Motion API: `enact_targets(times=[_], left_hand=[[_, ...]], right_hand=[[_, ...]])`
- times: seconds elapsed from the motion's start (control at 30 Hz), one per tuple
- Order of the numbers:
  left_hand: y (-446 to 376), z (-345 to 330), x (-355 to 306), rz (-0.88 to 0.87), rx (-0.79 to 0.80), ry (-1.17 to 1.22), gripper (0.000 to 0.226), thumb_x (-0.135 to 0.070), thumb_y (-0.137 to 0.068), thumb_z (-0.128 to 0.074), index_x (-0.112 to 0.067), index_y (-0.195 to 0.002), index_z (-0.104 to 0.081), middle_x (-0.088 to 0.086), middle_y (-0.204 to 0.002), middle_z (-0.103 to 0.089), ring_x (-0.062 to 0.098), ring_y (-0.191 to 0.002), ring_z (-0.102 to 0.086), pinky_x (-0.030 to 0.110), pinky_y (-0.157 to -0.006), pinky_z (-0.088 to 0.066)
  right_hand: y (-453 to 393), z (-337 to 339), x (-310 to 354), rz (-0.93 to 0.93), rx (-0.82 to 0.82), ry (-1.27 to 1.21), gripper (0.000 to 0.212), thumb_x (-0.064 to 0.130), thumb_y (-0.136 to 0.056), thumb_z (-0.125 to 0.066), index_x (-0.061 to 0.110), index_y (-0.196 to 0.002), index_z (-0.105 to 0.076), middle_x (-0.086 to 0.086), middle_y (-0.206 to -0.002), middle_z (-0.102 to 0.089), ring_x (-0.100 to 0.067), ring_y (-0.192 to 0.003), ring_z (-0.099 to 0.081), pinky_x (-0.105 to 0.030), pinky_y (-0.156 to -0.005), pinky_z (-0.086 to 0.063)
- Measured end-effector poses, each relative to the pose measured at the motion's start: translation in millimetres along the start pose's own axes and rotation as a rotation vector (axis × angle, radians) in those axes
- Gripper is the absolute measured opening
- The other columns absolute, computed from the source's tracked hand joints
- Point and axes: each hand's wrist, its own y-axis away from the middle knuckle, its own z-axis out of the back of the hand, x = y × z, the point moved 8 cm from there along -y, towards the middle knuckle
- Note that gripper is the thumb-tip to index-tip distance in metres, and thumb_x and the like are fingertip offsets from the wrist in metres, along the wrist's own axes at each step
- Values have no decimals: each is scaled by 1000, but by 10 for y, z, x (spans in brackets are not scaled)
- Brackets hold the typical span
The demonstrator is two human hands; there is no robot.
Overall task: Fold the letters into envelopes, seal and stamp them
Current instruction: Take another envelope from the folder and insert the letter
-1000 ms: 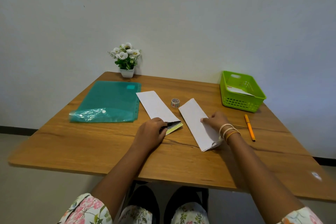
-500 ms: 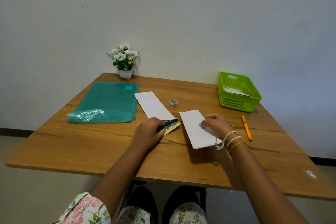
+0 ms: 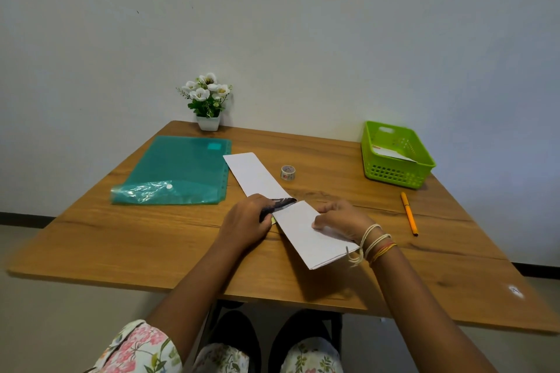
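Note:
A folded white letter (image 3: 303, 234) lies slanted on the wooden table (image 3: 151, 245), its near end close to the front edge. My right hand (image 3: 341, 218) grips its right side, thumb on top. My left hand (image 3: 245, 221) curls round a small dark patterned sheet (image 3: 283, 203) with a yellow-green edge, right against the letter's far left corner. A second long white paper (image 3: 253, 174) lies flat just beyond my left hand.
A small tape roll (image 3: 288, 173) stands at mid-table. A green basket (image 3: 397, 157) holding paper sits at the back right, an orange pen (image 3: 409, 216) in front of it. A teal plastic folder (image 3: 177, 172) lies left, a flower pot (image 3: 208, 106) at the back.
The letter went from a long strip to a shorter folded piece. My right hand has slid it left against the patterned sheet, covering most of the yellow-green edge. My left hand stayed put.

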Motion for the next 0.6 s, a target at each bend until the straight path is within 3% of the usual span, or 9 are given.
enact_targets(times=[0.1,0.17,0.2,0.27,0.33,0.4,0.5,0.57,0.6], left_hand=[[-1,-5,1,-11,5,23,33,-23,-84,-64,-18,-117,-65,-2,-109,-67,11,-93,-59,24,-73,-53],[-1,0,-12,-26,7,42,36,-20,-84,-63,-16,-120,-64,-1,-111,-67,10,-95,-59,23,-75,-52],[1,4,-26,-35,8,54,36,-19,-85,-62,-15,-121,-64,-1,-112,-67,11,-96,-59,23,-77,-52],[4,13,-55,-58,8,72,37,-15,-86,-60,-13,-122,-64,1,-115,-67,13,-101,-60,26,-83,-53],[7,19,-64,-67,4,73,38,-9,-85,-59,-12,-122,-64,2,-116,-66,14,-104,-60,27,-87,-53],[12,15,-61,-61,4,67,40,-6,-84,-58,-12,-123,-63,2,-118,-66,14,-106,-60,26,-89,-52],[12,15,-79,-66,5,73,40,-6,-85,-59,-13,-125,-63,2,-120,-66,13,-107,-60,24,-89,-51],[7,18,-84,-72,-3,90,36,-10,-87,-61,-13,-123,-64,2,-117,-68,12,-104,-61,20,-85,-49],[2,19,-74,-66,-5,94,34,-11,-87,-61,-14,-121,-65,2,-115,-68,12,-102,-61,18,-83,-48]], right_hand=[[-90,-65,-1,6,19,6,21,-2,-81,-61,-14,-98,-66,-15,-83,-61,-18,-64,-56,-22,-58,-43],[-145,-76,40,12,34,61,8,0,-82,-63,-5,-76,-64,-11,-76,-55,-11,-58,-52,-20,-54,-38],[-164,-71,77,19,45,95,11,1,-83,-64,3,-72,-63,-9,-79,-56,-12,-65,-53,-21,-56,-38],[-178,-30,150,33,49,164,5,5,-84,-64,6,-83,-69,-7,-97,-61,-15,-87,-54,-20,-65,-39],[-198,3,205,51,79,270,25,11,-87,-62,0,-109,-68,-10,-116,-63,-18,-100,-54,-23,-72,-38],[-212,-3,244,73,140,360,34,12,-91,-57,-5,-120,-61,-17,-127,-59,-21,-103,-54,-23,-69,-34],[-240,-14,263,85,207,341,34,8,-92,-54,-5,-123,-59,-21,-114,-63,-14,-78,-65,-17,-62,-38],[-263,-16,222,47,241,244,33,4,-92,-53,1,-125,-59,-11,-98,-65,-3,-52,-63,-14,-55,-46],[-281,-10,205,35,255,199,34,3,-92,-53,3,-125,-59,-8,-94,-65,-3,-50,-63,-14,-53,-48]])
